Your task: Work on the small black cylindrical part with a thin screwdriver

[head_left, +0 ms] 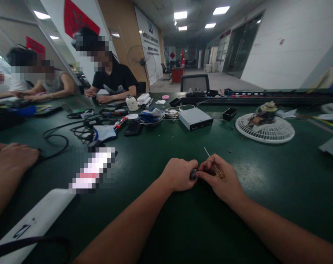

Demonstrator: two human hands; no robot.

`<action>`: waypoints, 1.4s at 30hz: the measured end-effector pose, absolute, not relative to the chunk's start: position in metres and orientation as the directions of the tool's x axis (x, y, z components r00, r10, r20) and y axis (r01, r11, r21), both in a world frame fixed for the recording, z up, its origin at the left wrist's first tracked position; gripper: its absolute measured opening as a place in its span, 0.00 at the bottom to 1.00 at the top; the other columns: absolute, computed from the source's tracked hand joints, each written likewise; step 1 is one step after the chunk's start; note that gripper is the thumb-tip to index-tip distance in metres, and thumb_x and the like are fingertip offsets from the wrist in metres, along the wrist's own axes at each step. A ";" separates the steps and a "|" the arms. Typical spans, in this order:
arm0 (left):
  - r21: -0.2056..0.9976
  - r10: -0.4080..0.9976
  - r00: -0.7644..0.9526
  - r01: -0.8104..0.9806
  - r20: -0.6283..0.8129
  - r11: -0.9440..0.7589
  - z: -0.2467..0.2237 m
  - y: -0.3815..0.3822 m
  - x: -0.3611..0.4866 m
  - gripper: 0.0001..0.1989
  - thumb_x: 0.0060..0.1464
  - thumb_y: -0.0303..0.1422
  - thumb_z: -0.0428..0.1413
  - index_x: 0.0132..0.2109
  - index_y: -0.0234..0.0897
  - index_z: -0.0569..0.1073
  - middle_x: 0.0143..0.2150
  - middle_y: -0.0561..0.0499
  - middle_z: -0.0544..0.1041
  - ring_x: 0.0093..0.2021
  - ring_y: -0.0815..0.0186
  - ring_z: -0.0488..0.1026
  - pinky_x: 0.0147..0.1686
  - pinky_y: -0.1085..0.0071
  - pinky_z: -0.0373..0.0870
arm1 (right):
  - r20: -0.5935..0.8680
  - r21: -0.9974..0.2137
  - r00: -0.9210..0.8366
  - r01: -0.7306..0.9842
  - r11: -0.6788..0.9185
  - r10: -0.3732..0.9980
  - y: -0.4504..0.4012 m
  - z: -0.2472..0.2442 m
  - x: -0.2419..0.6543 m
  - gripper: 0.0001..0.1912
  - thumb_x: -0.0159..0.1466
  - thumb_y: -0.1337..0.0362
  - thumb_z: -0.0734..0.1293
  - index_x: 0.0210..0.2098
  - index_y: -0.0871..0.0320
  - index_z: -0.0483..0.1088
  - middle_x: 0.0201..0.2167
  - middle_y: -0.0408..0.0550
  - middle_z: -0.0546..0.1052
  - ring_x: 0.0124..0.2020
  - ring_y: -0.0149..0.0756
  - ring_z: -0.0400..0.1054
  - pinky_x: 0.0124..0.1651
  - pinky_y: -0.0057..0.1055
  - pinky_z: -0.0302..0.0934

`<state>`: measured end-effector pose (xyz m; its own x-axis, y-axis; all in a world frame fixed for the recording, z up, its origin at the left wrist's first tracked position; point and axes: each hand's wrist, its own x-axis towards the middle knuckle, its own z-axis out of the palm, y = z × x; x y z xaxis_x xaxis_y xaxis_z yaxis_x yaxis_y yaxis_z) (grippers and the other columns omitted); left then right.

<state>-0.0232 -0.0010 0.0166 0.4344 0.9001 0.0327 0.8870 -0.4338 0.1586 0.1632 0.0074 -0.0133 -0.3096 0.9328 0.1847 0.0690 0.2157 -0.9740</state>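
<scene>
R hand [220, 179] w/ screwdriver [217, 169]; steel bowl [152, 124] holds blue cloth [151, 116].

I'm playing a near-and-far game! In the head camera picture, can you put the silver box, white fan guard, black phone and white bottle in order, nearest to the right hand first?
From the right hand:
1. Silver box, ahead and left, and white fan guard, ahead and right: too close to call.
2. Black phone, to the left.
3. White bottle, farther left, beyond the phone.

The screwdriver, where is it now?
In the head view, the screwdriver is in the person's right hand, just right of the left hand, over the green workbench.
</scene>
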 end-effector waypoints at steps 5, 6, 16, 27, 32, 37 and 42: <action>0.103 0.924 0.382 0.918 0.029 -0.383 0.018 -0.003 -0.019 0.11 0.59 0.42 0.53 0.44 0.42 0.74 0.34 0.48 0.80 0.35 0.55 0.79 0.34 0.63 0.71 | 0.183 -0.970 -0.312 0.094 0.222 0.932 0.006 -0.010 0.163 0.16 0.58 0.65 0.75 0.32 0.53 0.62 0.34 0.45 0.79 0.37 0.39 0.75 0.40 0.36 0.68; 0.100 0.924 0.380 0.919 0.030 -0.381 0.018 -0.004 -0.018 0.12 0.58 0.41 0.54 0.44 0.42 0.74 0.34 0.48 0.80 0.35 0.55 0.79 0.34 0.63 0.71 | 0.182 -0.966 -0.311 0.118 0.228 0.933 0.005 -0.009 0.163 0.16 0.58 0.64 0.75 0.32 0.53 0.62 0.33 0.44 0.79 0.36 0.39 0.75 0.39 0.36 0.67; 0.226 0.962 0.250 0.936 0.108 -0.269 0.012 -0.002 -0.018 0.11 0.59 0.41 0.54 0.44 0.42 0.75 0.34 0.49 0.80 0.35 0.58 0.78 0.35 0.66 0.70 | 0.209 -0.953 -0.259 0.160 0.256 0.943 0.006 -0.010 0.161 0.12 0.67 0.52 0.70 0.40 0.53 0.72 0.35 0.47 0.79 0.34 0.38 0.73 0.37 0.35 0.67; 0.418 0.980 -0.016 0.906 0.200 -0.071 0.000 0.005 -0.024 0.08 0.62 0.40 0.56 0.39 0.42 0.75 0.31 0.53 0.78 0.30 0.66 0.73 0.29 0.70 0.60 | 0.116 -0.956 -0.095 -0.282 0.085 0.989 0.012 -0.014 0.161 0.25 0.69 0.45 0.66 0.30 0.58 0.83 0.27 0.53 0.80 0.30 0.38 0.74 0.31 0.34 0.67; 0.346 0.975 0.059 0.929 0.215 -0.133 0.002 0.004 -0.021 0.14 0.64 0.44 0.54 0.34 0.42 0.75 0.27 0.53 0.76 0.27 0.65 0.72 0.27 0.69 0.57 | 0.082 -0.970 -0.109 -0.236 0.055 0.991 0.011 -0.013 0.161 0.23 0.69 0.48 0.68 0.33 0.60 0.83 0.30 0.54 0.82 0.30 0.38 0.75 0.32 0.34 0.68; 0.318 0.979 0.050 0.942 0.196 -0.111 0.005 0.004 -0.020 0.15 0.64 0.45 0.53 0.34 0.41 0.75 0.28 0.52 0.77 0.27 0.64 0.72 0.26 0.68 0.58 | 0.102 -0.987 -0.194 -0.138 0.076 0.976 0.009 -0.010 0.162 0.24 0.70 0.48 0.67 0.34 0.62 0.83 0.31 0.55 0.83 0.31 0.39 0.76 0.34 0.35 0.69; 0.299 0.983 0.054 0.948 0.173 -0.104 0.006 0.003 -0.020 0.16 0.64 0.45 0.52 0.36 0.41 0.77 0.30 0.51 0.78 0.29 0.64 0.73 0.28 0.69 0.61 | 0.077 -0.994 -0.116 -0.086 0.067 0.990 0.009 -0.010 0.162 0.24 0.69 0.47 0.66 0.34 0.62 0.82 0.30 0.55 0.82 0.29 0.38 0.75 0.32 0.34 0.68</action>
<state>-0.0204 0.0030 0.0064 0.0536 0.9835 0.1729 0.9485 -0.1043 0.2992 0.1620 0.0087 -0.0102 -0.1157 0.9903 0.0769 -0.0859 0.0671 -0.9940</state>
